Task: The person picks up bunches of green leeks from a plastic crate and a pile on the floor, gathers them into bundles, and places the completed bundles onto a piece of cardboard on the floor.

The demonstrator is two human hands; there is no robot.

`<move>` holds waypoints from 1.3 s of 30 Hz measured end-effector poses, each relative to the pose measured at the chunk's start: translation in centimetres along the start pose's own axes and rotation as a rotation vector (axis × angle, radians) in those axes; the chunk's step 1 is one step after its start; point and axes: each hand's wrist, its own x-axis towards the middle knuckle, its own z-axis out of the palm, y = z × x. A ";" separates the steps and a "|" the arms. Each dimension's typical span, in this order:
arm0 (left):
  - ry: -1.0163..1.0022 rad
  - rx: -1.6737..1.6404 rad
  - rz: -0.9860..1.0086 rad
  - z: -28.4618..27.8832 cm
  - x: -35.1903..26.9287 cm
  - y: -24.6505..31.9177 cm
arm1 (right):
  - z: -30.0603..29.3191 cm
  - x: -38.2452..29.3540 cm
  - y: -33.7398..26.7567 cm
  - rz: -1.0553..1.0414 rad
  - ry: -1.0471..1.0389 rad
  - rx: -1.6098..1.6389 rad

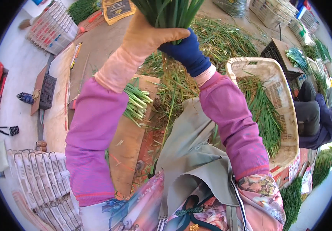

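Note:
At the top middle, my left hand [151,31], in an orange-tan glove, grips a bunch of long green leafy stalks [168,13], its thumb laid across the front. My right hand [183,50], in a dark blue glove, closes around the lower part of the same bunch, touching the left thumb. The bunch's top runs out of the picture. Below my left forearm, a bundle of green stalks with white ends [138,104] lies on a wooden board [125,144]. Right of my right arm, more loose green stalks [264,115] lie in a dirty cream plastic basket [290,124].
Loose leaves and trimmings [223,40] cover the floor ahead. Stacked white crates stand at upper left [53,29], lower left [41,176] and upper right [272,11]. A seated person [313,115] is beyond the basket at right. A grey apron [189,150] covers my lap.

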 end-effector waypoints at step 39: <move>0.680 0.063 -0.251 -13.0 11.1 3.9 | -8.1 -18.8 11.6 0.662 -0.154 -0.526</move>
